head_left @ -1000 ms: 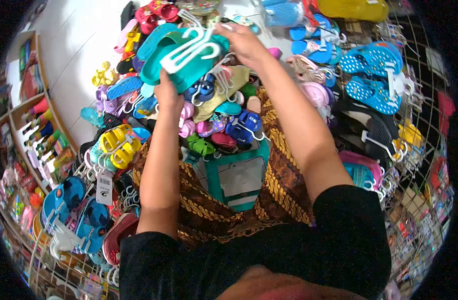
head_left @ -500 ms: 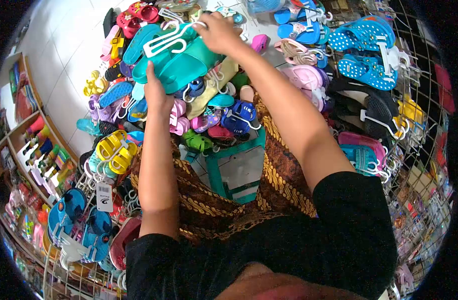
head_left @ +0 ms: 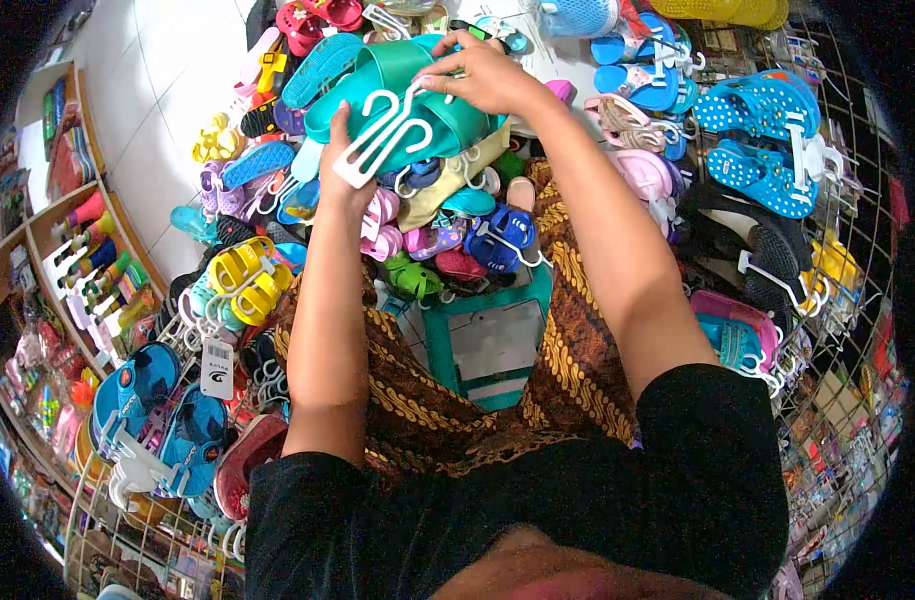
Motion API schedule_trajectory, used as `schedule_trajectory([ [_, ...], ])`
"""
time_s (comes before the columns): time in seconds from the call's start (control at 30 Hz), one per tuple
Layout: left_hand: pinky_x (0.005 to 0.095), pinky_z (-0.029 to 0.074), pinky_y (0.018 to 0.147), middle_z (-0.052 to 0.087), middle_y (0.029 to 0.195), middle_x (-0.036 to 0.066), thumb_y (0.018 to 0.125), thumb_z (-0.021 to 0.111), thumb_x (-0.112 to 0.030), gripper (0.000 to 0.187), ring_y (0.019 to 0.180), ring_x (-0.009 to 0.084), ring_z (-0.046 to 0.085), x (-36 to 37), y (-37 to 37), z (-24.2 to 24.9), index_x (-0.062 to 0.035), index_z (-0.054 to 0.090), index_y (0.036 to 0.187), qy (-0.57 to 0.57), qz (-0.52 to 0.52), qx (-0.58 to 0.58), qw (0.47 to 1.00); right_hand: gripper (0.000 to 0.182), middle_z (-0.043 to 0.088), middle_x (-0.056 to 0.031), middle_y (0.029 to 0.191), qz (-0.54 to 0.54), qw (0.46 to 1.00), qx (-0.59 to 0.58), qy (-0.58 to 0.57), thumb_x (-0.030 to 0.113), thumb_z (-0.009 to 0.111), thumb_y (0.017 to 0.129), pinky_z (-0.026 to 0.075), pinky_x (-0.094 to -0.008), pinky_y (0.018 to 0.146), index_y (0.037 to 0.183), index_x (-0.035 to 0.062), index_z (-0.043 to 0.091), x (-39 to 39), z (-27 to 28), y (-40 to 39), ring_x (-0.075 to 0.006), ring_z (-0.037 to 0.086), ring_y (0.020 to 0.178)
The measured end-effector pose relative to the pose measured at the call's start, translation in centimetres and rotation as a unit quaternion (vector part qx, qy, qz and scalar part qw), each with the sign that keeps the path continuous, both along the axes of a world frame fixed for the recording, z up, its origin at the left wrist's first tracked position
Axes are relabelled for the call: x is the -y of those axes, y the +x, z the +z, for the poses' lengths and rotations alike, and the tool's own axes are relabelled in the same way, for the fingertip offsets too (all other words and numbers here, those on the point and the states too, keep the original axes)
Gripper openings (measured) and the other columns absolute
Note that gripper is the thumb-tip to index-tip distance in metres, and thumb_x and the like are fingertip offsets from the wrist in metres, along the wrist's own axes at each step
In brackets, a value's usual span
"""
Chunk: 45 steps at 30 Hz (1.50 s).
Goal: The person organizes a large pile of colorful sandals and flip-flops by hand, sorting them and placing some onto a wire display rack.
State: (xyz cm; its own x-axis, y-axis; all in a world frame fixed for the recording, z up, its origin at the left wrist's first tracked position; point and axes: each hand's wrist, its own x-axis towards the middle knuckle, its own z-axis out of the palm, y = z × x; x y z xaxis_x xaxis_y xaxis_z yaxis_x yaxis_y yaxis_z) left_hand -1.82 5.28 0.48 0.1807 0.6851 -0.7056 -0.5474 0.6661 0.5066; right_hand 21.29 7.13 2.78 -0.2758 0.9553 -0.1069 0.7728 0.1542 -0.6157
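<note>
A pair of teal green sandals (head_left: 378, 75) is held over the pile of footwear at the top centre. A white plastic hanger (head_left: 383, 140) lies across the sandals' near side. My left hand (head_left: 346, 170) is closed on the sandals' left edge, its thumb on top and its other fingers hidden beneath. With its fingertips at the hanger's upper hook, my right hand (head_left: 473, 75) is pinched on the hanger at the sandals' right side.
Many children's shoes surround the hands, among them yellow sandals (head_left: 248, 280) and blue clogs (head_left: 503, 238). A green stool (head_left: 440, 345) stands between the legs. Wire racks (head_left: 848, 330) with dotted blue sandals (head_left: 758, 110) are at the right, a wooden shelf (head_left: 93, 150) at the left.
The white hanger has swung down toward me and now lies lower across the sandals. My right hand has shifted slightly, its fingers now at the hanger's hook. The whole view has shifted a little.
</note>
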Motion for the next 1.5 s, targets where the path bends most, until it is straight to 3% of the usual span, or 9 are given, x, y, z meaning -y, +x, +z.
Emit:
schedule_trajectory([
  [0.07, 0.0381, 0.055, 0.078, 0.062, 0.105, 0.017, 0.091, 0.054, -0.038, 0.046, 0.091, 0.0278, 0.065, -0.2, 0.1, 0.8, -0.0004, 0.048, 0.118, -0.012, -0.02, -0.078, 0.997, 0.027, 0.053, -0.0067, 0.122, 0.02, 0.997, -0.064, -0.032, 0.039, 0.059, 0.087, 0.043, -0.0358, 0.092, 0.104, 0.0218, 0.071, -0.4, -1.4, 1.2, -0.026, 0.055, 0.105],
  [0.3, 0.0433, 0.048, 0.09, 0.059, 0.116, 0.014, 0.096, 0.043, -0.039, 0.046, 0.105, 0.0275, 0.059, -0.3, -0.2, 0.4, -0.0022, 0.047, 0.123, 0.003, -0.012, -0.012, 1.0, 0.027, 0.057, -0.0091, 0.113, -0.08, 0.987, -0.106, 0.091, 0.038, 0.065, 0.082, 0.041, -0.0361, 0.094, 0.099, 0.0178, 0.072, -0.8, -0.4, 1.0, -0.0268, 0.054, 0.106],
  [0.43, 0.044, 0.045, 0.094, 0.055, 0.123, 0.013, 0.097, 0.041, -0.04, 0.044, 0.112, 0.0265, 0.055, -0.7, -0.6, 0.7, -0.0076, 0.047, 0.126, -0.032, 0.002, 0.03, 0.999, 0.03, 0.055, -0.0068, 0.109, -0.068, 0.973, -0.215, 0.043, 0.04, 0.067, 0.082, 0.042, -0.0337, 0.092, 0.099, 0.0157, 0.072, -0.8, -0.1, -0.1, -0.022, 0.054, 0.105],
  [0.53, 0.0457, 0.044, 0.097, 0.055, 0.124, 0.012, 0.094, 0.046, -0.041, 0.045, 0.113, 0.0271, 0.054, -0.6, 0.1, 1.1, -0.0093, 0.05, 0.125, -0.029, 0.01, 0.041, 0.999, 0.03, 0.054, -0.0072, 0.113, -0.146, 0.935, -0.324, 0.017, 0.039, 0.067, 0.082, 0.042, -0.0337, 0.092, 0.099, 0.0149, 0.072, -1.1, -0.3, -0.3, -0.0216, 0.053, 0.107],
  [0.77, 0.0431, 0.047, 0.095, 0.059, 0.119, 0.014, 0.095, 0.043, -0.039, 0.045, 0.107, 0.0281, 0.058, -0.7, -0.4, 0.3, -0.0052, 0.05, 0.124, 0.037, -0.012, 0.037, 0.999, 0.03, 0.051, -0.0091, 0.123, -0.069, 0.978, -0.198, 0.014, 0.04, 0.068, 0.081, 0.04, -0.0348, 0.097, 0.099, 0.0167, 0.073, -1.0, -1.1, 1.1, -0.0254, 0.05, 0.114],
  [0.9, 0.0457, 0.049, 0.091, 0.059, 0.117, 0.015, 0.096, 0.04, -0.038, 0.046, 0.105, 0.0291, 0.06, -0.9, -0.9, 0.0, -0.0028, 0.049, 0.124, -0.027, -0.012, 0.097, 0.995, 0.031, 0.048, -0.0077, 0.123, -0.049, 0.989, -0.136, -0.008, 0.039, 0.067, 0.083, 0.044, -0.0332, 0.092, 0.101, 0.0135, 0.072, -0.6, -0.3, 0.8, -0.0216, 0.053, 0.108],
  [1.2, 0.0478, 0.048, 0.092, 0.057, 0.119, 0.017, 0.097, 0.037, -0.034, 0.043, 0.105, 0.0315, 0.059, -0.8, -0.9, 1.0, -0.0019, 0.046, 0.124, -0.117, -0.023, 0.059, 0.991, 0.028, 0.053, -0.0088, 0.112, 0.013, 0.991, -0.131, 0.005, 0.034, 0.065, 0.085, 0.044, -0.0354, 0.089, 0.097, 0.0095, 0.067, -0.2, -0.4, 0.3, -0.026, 0.055, 0.102],
  [1.33, 0.0476, 0.049, 0.091, 0.058, 0.118, 0.017, 0.096, 0.04, -0.03, 0.04, 0.104, 0.0306, 0.06, -0.6, -0.7, 1.4, -0.0019, 0.048, 0.123, -0.122, -0.032, 0.035, 0.991, 0.03, 0.057, -0.0124, 0.111, -0.046, 0.992, -0.111, 0.03, 0.034, 0.066, 0.081, 0.044, -0.038, 0.09, 0.099, 0.0105, 0.069, -0.1, -0.2, -0.6, -0.0317, 0.056, 0.101],
  [1.5, 0.0469, 0.049, 0.091, 0.058, 0.119, 0.017, 0.095, 0.04, -0.029, 0.04, 0.107, 0.0297, 0.058, -1.1, -0.6, 0.9, -0.0018, 0.049, 0.123, -0.061, -0.028, 0.089, 0.994, 0.029, 0.055, -0.0104, 0.107, -0.057, 0.991, -0.093, 0.077, 0.034, 0.064, 0.085, 0.046, -0.0348, 0.087, 0.099, 0.0098, 0.069, -0.6, -0.8, 0.7, -0.0252, 0.056, 0.102],
])
